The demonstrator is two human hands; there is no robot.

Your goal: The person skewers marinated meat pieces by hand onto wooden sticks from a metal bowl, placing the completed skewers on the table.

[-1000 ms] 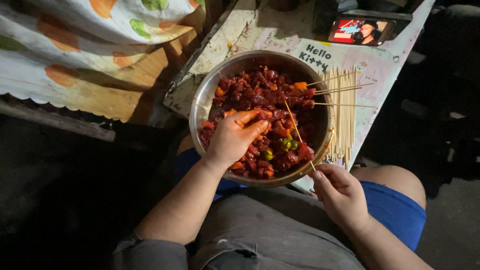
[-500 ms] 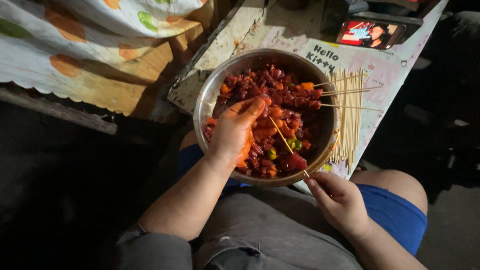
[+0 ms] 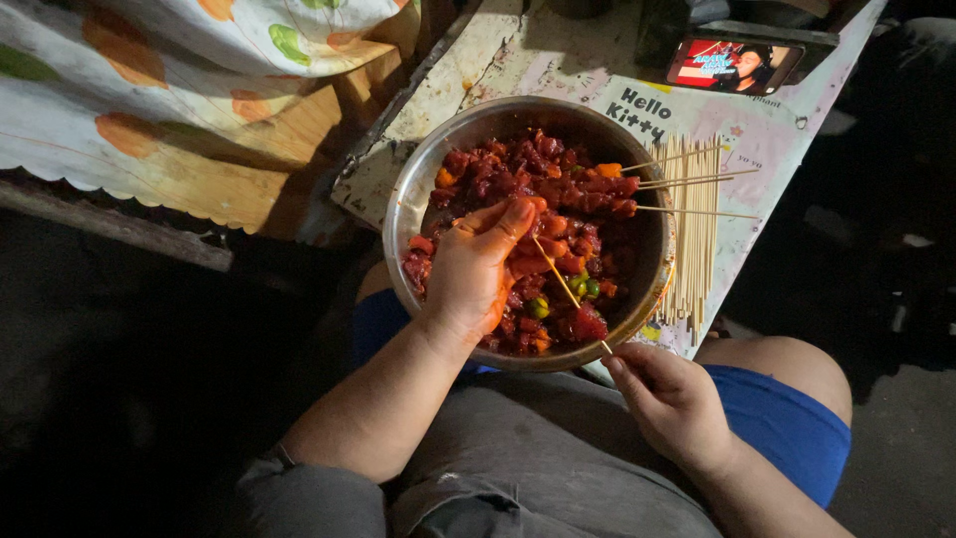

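Observation:
A round metal bowl [image 3: 410, 189] rests at the edge of a low table, filled with red marinated meat chunks [image 3: 558, 189] and bits of green and orange vegetable. My left hand [image 3: 476, 267] is inside the bowl, fingers smeared with sauce, closed on pieces of meat at the tip of a thin wooden skewer [image 3: 558, 279]. My right hand [image 3: 669, 399] grips the near end of that skewer just outside the bowl's rim. Filled skewers [image 3: 607, 185] lie across the far side of the bowl.
A bundle of bare wooden skewers [image 3: 697, 229] lies on the table right of the bowl. A phone [image 3: 735, 64] with a lit screen stands at the table's far end. A fruit-patterned cloth [image 3: 149, 90] hangs at the left. My knees in blue shorts [image 3: 777, 418] are below.
The view has shifted slightly. My left hand has stayed in the meat, working at the skewer's tip, while my right hand keeps hold of the skewer's end.

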